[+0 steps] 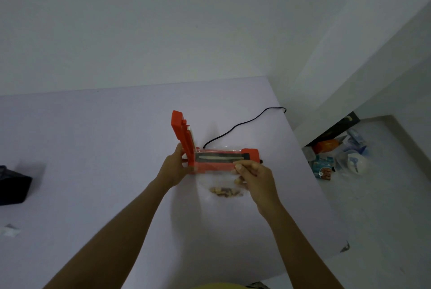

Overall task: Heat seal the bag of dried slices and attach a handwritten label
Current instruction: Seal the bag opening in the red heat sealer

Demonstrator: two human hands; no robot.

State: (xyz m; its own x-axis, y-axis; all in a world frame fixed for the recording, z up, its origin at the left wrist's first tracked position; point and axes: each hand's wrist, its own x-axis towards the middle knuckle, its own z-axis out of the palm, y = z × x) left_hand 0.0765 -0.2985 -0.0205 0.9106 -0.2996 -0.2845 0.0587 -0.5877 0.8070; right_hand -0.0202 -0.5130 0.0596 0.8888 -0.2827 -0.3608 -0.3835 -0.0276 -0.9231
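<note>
An orange heat sealer point(249, 154) stands on the pale table point(93, 148), its lid arm point(183, 136) raised upright at the left end. A clear plastic bag point(217, 169) lies with its top edge over the sealer's dark sealing strip; the dried slices point(225, 192) are bunched at the bag's bottom, nearer me. My left hand point(173, 167) grips the base of the raised lid arm at the sealer's left end. My right hand point(253, 178) pinches the right edge of the bag near the strip.
A black power cord point(242, 125) runs from the sealer to the table's far right edge. A dark object point(14, 188) sits at the left edge, and a small white scrap point(10, 230) lies below it. Packets and containers point(338, 158) lie on the floor at the right.
</note>
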